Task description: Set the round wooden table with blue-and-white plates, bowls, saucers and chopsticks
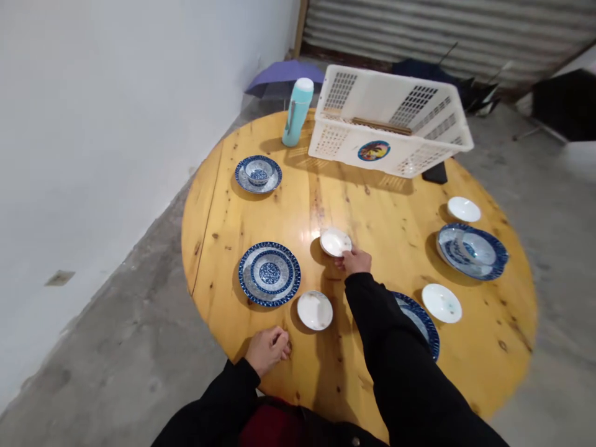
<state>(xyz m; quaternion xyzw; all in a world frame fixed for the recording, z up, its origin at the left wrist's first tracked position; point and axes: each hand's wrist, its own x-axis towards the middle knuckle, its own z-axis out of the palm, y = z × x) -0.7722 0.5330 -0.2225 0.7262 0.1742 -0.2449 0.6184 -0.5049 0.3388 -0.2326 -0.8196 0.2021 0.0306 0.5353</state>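
Note:
My right hand [354, 259] reaches out over the round wooden table [372, 211] and grips the near edge of a small white dish [334, 241]. My left hand [269, 349] rests in a loose fist on the table's near edge, holding nothing that I can see. A second small white dish [315, 310] lies between the two hands. A blue-patterned plate [269, 273] sits to the left of it. My right sleeve covers part of another blue plate [421, 320].
A white plastic basket [388, 121] and a teal flask [297, 112] stand at the far side. A blue plate with a bowl [258, 173] sits far left. At right are a blue plate with a bowl [472, 250] and two small white dishes [464, 209] [442, 303]. Umbrellas lie on the floor behind.

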